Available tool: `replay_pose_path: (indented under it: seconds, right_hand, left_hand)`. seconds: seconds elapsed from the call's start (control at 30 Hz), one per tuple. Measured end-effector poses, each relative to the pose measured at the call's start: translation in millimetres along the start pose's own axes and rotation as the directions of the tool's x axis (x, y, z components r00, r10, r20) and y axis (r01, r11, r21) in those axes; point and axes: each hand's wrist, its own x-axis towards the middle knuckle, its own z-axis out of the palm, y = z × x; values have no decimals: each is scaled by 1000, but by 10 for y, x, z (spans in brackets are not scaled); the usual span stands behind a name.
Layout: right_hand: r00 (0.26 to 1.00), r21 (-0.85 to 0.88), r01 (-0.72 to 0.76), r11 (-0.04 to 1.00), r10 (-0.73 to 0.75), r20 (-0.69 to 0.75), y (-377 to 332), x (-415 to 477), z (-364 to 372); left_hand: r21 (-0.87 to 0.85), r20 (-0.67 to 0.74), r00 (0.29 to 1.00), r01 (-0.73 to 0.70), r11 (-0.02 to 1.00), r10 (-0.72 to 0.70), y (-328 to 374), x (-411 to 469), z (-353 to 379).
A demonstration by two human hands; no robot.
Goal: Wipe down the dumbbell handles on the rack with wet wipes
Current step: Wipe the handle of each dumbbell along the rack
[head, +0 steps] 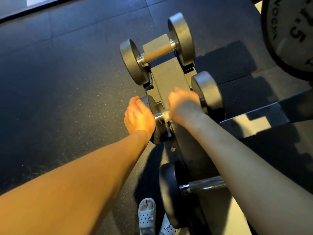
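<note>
A black vertical dumbbell rack holds three dumbbells. My right hand is curled round the handle of the middle dumbbell, with a white wet wipe bunched under its fingers. My left hand rests over that dumbbell's left end plate, fingers curved on its rim. The top dumbbell shows a bare brownish handle. The bottom dumbbell has a knurled steel handle partly hidden by my right forearm.
Dark speckled rubber flooring spreads to the left. A large weight plate stands at the upper right, with a black frame bar running right of the rack. My feet in grey perforated sandals are below the rack.
</note>
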Motion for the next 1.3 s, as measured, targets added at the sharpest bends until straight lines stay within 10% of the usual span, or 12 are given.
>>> replay_pose_path:
  seconds: [0.1,0.43,1.03,1.3]
  right_hand:
    - [999,-127,-22,992,26,29,15,30,3]
    - [972,299,-87,950,15,235,134,116,43]
    - [841,175,-171,970,51,539,0,674,101]
    - [952,-78,-160,984,175,252,14,339,59]
  left_hand:
    - [-3,-12,1000,6,1000,-6,1,-9,15]
    - [-2,-16,1000,-3,1000,3,-24,3,32]
    - [-16,14,1000,11,1000,-11,-39,19,25]
    - [-25,24,999,27,999,-27,-21,16,21]
